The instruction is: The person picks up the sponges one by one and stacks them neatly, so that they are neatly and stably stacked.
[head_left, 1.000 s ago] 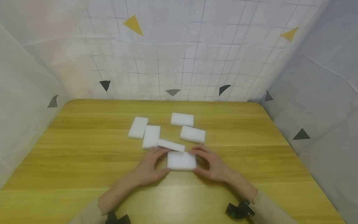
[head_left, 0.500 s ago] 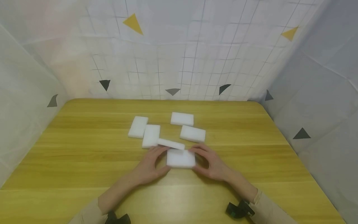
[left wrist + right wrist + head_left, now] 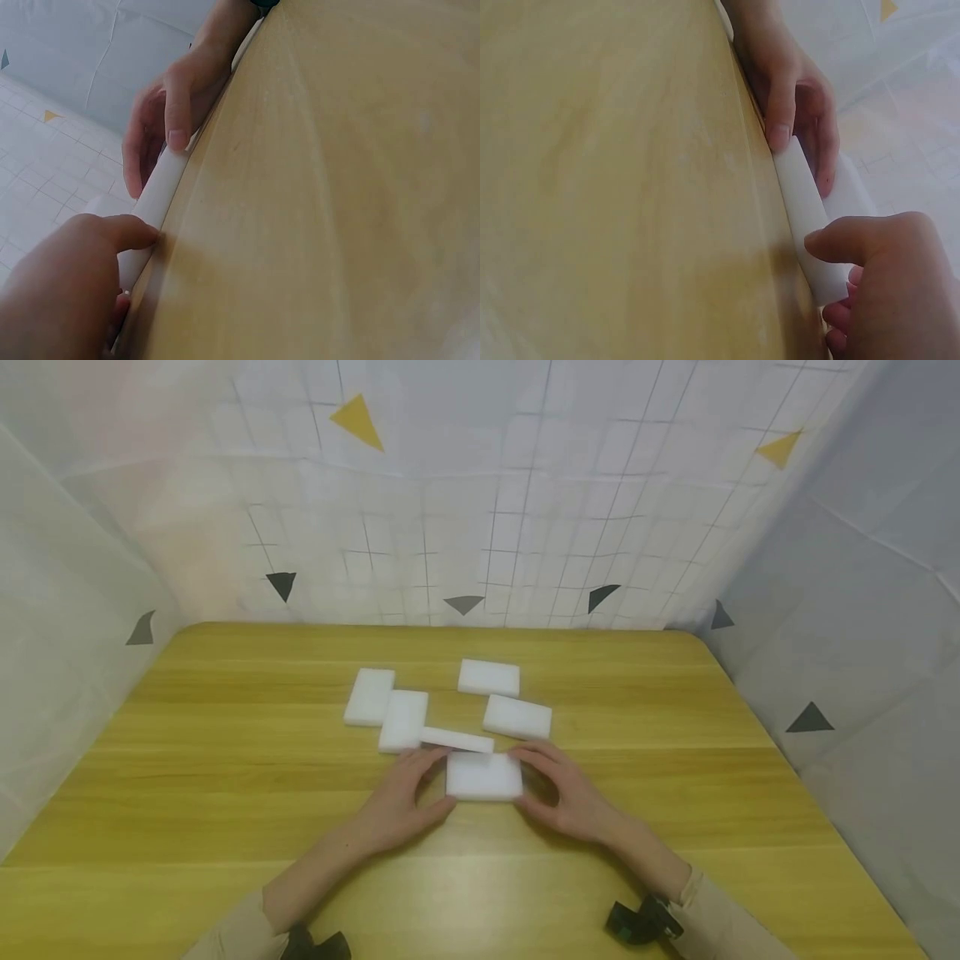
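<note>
In the head view, a white sponge block lies flat on the wooden table between my hands. My left hand holds its left end between thumb and fingers. At the opposite end, my right hand grips it the same way. Just behind stands another white block on edge, slightly skewed, its narrow side showing and its right part right at the held block's back edge. The right wrist view shows the held block low along the table, thumbs on its near side, with the standing block rising behind.
Two white blocks, one and another, lie slanted side by side at the back left. Two more, one behind the other, lie at the back right. A patterned white curtain borders the table.
Both hands have slid the held block a little away from me. The standing block has shifted back and turned slightly straighter; the left blocks nudged slightly back too.
</note>
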A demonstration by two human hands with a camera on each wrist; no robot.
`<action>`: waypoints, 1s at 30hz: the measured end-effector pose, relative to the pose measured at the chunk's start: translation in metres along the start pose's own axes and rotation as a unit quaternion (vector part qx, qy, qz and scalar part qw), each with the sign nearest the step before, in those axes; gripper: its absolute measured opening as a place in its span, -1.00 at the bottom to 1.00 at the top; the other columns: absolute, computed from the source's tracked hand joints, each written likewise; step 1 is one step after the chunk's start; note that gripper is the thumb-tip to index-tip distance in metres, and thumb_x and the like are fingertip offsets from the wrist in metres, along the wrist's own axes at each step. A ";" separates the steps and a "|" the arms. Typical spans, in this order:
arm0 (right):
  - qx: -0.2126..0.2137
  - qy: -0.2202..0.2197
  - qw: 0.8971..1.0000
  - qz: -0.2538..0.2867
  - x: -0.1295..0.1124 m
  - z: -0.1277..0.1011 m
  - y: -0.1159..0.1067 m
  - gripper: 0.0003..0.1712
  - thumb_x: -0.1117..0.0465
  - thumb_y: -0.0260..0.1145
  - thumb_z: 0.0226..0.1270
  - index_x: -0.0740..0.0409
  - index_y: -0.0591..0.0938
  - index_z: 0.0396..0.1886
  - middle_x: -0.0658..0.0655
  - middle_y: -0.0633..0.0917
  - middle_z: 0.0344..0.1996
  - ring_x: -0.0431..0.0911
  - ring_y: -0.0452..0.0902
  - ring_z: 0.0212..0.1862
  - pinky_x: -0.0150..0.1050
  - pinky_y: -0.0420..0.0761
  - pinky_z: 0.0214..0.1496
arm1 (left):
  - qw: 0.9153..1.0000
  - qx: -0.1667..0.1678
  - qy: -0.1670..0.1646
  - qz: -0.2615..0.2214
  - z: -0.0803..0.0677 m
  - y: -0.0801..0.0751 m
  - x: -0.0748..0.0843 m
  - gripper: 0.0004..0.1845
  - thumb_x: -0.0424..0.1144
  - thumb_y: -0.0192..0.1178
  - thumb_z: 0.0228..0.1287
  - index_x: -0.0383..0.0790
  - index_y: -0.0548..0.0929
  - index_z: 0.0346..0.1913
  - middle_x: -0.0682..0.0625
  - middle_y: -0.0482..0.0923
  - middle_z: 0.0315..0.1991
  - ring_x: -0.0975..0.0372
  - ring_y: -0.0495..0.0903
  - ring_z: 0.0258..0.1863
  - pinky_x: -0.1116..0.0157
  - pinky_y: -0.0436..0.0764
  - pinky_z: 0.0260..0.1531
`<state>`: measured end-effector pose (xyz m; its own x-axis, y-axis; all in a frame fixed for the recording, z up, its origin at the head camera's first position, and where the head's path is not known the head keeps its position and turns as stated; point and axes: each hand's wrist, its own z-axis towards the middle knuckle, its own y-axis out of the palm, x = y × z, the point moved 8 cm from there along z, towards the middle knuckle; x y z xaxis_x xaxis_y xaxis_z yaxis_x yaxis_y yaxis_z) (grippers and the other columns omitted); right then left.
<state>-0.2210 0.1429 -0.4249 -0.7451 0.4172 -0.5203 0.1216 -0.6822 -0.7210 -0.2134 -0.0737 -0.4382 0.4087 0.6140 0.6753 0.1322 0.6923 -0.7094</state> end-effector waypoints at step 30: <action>0.040 0.064 0.997 0.019 0.013 0.000 -0.006 -0.50 0.22 0.40 0.30 0.17 0.58 0.23 0.14 0.59 0.22 -0.01 0.44 0.31 -0.39 0.27 0.45 | 0.996 0.081 -0.040 0.010 0.000 -0.014 -0.012 -0.41 -0.07 0.18 0.41 -0.44 0.47 0.32 -0.27 0.45 0.34 -0.14 0.25 0.44 -0.10 0.22 0.45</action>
<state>-0.2313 0.1529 -0.4272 -0.6504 0.4604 -0.6042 0.0918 -0.7419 -0.6642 -0.2198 -0.0906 -0.4368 0.3358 0.6515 0.6803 -0.0249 0.7282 -0.6850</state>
